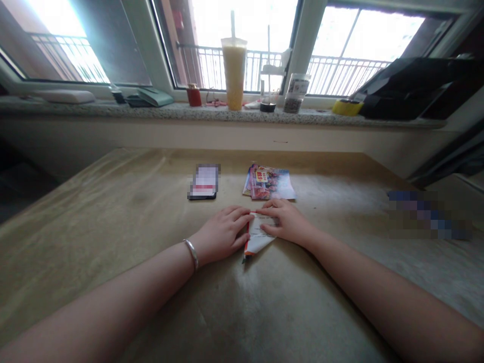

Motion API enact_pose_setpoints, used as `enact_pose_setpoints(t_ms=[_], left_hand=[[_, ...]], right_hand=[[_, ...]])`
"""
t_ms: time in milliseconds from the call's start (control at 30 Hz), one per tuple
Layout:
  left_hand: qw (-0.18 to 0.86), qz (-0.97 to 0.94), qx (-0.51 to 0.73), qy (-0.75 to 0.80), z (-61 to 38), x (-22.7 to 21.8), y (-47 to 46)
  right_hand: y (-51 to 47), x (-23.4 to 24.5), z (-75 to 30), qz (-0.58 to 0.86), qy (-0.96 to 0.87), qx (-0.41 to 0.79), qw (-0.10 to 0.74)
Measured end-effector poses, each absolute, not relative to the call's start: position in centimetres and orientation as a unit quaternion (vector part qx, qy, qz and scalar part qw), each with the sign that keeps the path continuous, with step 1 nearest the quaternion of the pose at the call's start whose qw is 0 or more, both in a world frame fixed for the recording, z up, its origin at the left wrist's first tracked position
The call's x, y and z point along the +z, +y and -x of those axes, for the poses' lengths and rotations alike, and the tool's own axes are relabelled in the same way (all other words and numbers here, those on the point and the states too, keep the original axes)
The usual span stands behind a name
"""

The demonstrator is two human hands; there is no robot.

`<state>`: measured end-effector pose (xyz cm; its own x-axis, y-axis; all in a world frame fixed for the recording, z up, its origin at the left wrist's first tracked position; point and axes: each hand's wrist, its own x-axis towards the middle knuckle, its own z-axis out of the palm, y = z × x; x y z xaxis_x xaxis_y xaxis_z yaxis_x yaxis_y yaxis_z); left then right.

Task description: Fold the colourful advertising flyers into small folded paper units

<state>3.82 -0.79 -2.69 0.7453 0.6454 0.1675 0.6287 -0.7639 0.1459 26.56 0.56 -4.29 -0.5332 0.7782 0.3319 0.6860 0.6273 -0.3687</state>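
Paper (260,241) under both your hands, folded to a tapering shape, white with faint lines of print and a red-orange edge, right in front of you on the table (151,201)! Your left hand (228,231) comes in from the left, palm down, fingers loosely spread, tips touching that coloured edge, a silvery bangle (192,254) round the wrist. Across from it, your right hand (290,222) lies over the upper right of the sheet, thumb and fingers parted with white showing between them. The two hands sit close, fingertips almost meeting at the top of the fold; neither is clenched, and how hard they press, you cannot tell from here. Down at the near end, a small dark corner pokes out towards you. Just beyond your right fingers, there's a little stack of colourful leaflets (274,184), overlapping unevenly, and to their left a phone (204,182), face up, its screen blurred out. Look up to the speckled sill (151,113): a tall cup (234,75) of yellowish drink stands with its straw upright, a red container (194,96) to its left, a yellow roll (347,107) well over to the right.
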Motion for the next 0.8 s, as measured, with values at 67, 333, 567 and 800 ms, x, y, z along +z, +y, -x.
enact_pose_setpoints(t_ms=[67, 333, 567, 800], left_hand=[[0.035, -0.933, 0.106, 0.341, -3.9, -2.6, -0.8], [0.038, -0.933, 0.113, 0.339, -3.9, -2.4, -0.9], [0.065, -0.927, 0.117, 0.351, -3.8, -2.4, -1.0], [0.053, -0.935, 0.127, 0.328, -3.8, -2.4, -0.8]], right_hand=[[0.7, -4.3, -26.5, 0.420, -0.869, 0.103, 0.241], [0.8, -4.7, -26.7, 0.407, -0.873, 0.098, 0.249], [0.4, -4.2, -26.7, 0.396, -0.890, 0.065, 0.215], [0.2, -3.2, -26.4, 0.387, -0.909, 0.035, 0.149]])
